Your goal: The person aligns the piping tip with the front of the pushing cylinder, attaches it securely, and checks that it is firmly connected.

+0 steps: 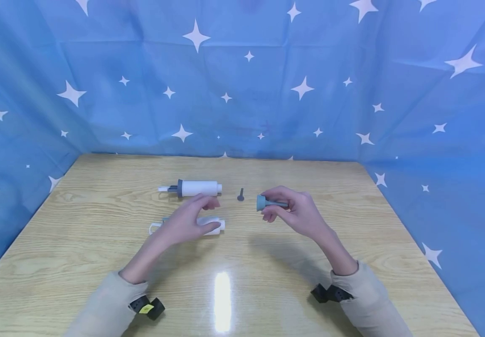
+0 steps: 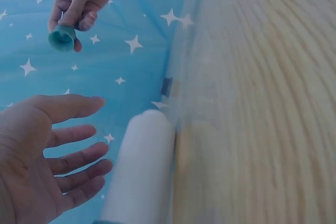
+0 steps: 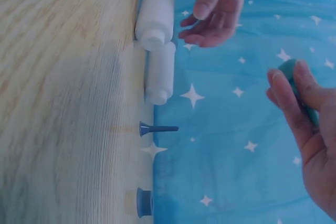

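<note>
My right hand [image 1: 294, 209] pinches a teal funnel-shaped piece [image 1: 261, 202], its wide cup facing left and its thin stem running back under the fingers. In the left wrist view the cup's hollow mouth shows. Over the nearer white bottle-like cylinder [image 1: 222, 225] hovers my left hand [image 1: 186, 219], fingers spread and holding nothing; it hides much of that cylinder, which has a teal collar. Behind lies a similar white cylinder [image 1: 200, 188] with a dark grey collar. Between the hands, a small dark funnel-shaped piece [image 1: 241, 195] stands on its wide end, stem up.
A short dark blue flared piece [image 3: 144, 202] sits on the table in the right wrist view; the head view does not show it plainly. The wooden table [image 1: 267, 290] ends at a blue star-patterned cloth [image 1: 242, 107] behind and at the sides.
</note>
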Demonstrator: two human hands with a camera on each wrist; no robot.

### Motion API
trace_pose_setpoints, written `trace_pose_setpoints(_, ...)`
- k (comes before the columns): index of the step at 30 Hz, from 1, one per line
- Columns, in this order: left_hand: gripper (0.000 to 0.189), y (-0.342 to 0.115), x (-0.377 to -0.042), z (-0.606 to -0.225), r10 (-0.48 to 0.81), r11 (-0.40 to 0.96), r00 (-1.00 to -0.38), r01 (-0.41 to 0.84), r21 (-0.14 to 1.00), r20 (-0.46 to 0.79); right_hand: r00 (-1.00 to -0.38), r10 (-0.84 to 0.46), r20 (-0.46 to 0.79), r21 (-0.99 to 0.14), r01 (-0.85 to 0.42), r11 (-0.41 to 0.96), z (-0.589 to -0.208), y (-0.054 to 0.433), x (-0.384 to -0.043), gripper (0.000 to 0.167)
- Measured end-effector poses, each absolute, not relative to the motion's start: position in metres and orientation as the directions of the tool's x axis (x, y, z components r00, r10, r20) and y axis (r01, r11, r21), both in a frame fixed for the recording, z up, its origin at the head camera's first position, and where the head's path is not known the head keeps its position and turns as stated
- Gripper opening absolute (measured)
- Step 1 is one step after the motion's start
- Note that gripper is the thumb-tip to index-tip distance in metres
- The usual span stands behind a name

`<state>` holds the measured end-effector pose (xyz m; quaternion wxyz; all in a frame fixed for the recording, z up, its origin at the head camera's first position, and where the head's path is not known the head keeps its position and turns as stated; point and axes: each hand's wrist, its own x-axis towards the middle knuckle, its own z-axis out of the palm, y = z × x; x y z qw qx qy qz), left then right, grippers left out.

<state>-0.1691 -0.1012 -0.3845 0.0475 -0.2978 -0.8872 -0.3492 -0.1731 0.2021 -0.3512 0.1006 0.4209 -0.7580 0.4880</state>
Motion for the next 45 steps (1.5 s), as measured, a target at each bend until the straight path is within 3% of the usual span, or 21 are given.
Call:
trace_pose_setpoints(9, 0.049, -0.121, -0.172, -0.394, 0.512, 0.655, -0.841, 0.513, 0.555, 0.174, -0.647, -0.531, 0.547, -0.670, -0.719, 0.187, -0.353, 0.203, -0.174, 0.032)
trace_pose_setpoints(18, 0.041, -0.127, -0.174, -0.394, 0.492, 0.709, -0.867, 0.450, 0.544, 0.077, -0.645, -0.532, 0.549, -0.665, -0.722, 0.189, -0.354, 0.203, -0.175, 0.033)
trace_pose_setpoints(27, 0.050, -0.132, -0.174, -0.394, 0.478, 0.754, -0.878, 0.406, 0.517, -0.007, -0.659, -0.530, 0.533, -0.672, -0.711, 0.207, -0.355, 0.204, -0.175, 0.032)
trace_pose_setpoints(36, 0.050, -0.137, -0.173, -0.390, 0.469, 0.757, -0.883, 0.401, 0.516, -0.001, -0.655, -0.533, 0.536, -0.667, -0.715, 0.208, -0.356, 0.205, -0.176, 0.033)
trace_pose_setpoints(45, 0.052, -0.132, -0.172, -0.384, 0.484, 0.717, -0.864, 0.483, 0.502, 0.139, -0.650, -0.531, 0.544, -0.660, -0.722, 0.208, -0.355, 0.205, -0.176, 0.034)
